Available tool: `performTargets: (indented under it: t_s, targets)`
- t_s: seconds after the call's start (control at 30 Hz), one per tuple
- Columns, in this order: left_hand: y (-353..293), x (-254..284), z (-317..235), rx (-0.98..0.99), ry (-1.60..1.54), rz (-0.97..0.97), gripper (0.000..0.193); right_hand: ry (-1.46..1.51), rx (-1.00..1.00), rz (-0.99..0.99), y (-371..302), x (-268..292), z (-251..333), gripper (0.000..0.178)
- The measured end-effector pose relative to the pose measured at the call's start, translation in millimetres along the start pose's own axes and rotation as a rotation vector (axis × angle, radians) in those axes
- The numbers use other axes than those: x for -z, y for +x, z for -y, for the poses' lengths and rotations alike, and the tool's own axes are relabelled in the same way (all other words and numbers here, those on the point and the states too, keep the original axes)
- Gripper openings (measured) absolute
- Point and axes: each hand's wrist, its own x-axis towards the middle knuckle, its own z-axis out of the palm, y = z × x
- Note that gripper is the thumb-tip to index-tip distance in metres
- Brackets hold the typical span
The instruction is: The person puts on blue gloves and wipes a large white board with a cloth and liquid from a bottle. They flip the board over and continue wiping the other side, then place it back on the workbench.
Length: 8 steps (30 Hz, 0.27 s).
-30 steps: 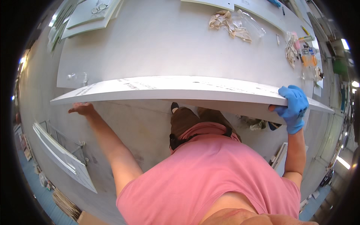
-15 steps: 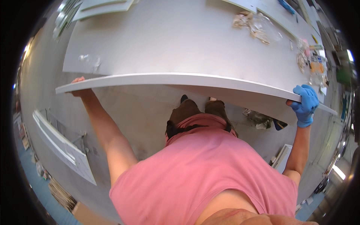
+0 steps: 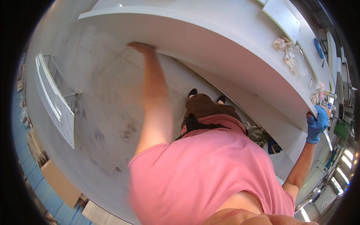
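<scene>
A long white panel stands on edge in front of me, its broad underface tilted toward me. My right hand, in a blue glove, grips its upper edge close to the right end, with the thumb on the near side. My bare left hand is at the panel's lower edge, left of the middle, holding it from below. That hand is slightly blurred, and some of its fingers are hidden by the panel.
Beyond the panel, a white work surface carries crumpled rags with clear plastic, a white board and a blue item. A metal-legged stand with a white board is at left. Bags lie beneath the work surface.
My left hand has moved from the panel's left end to its lower edge, nearer the middle. The panel has tipped, showing its underface, and my view has swung left.
</scene>
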Motion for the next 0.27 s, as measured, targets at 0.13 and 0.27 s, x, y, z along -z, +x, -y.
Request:
performTargets:
  t_s: [0.13,0.27]
  targets:
    - [-133,42,117,0.507,0.44,-0.178,0.097,-0.026,-0.027,0.045,-9,10,-5,0.055]
    - [-188,73,166,0.551,0.238,-0.164,0.097,-0.022,-0.005,0.061,-12,3,-15,0.057]
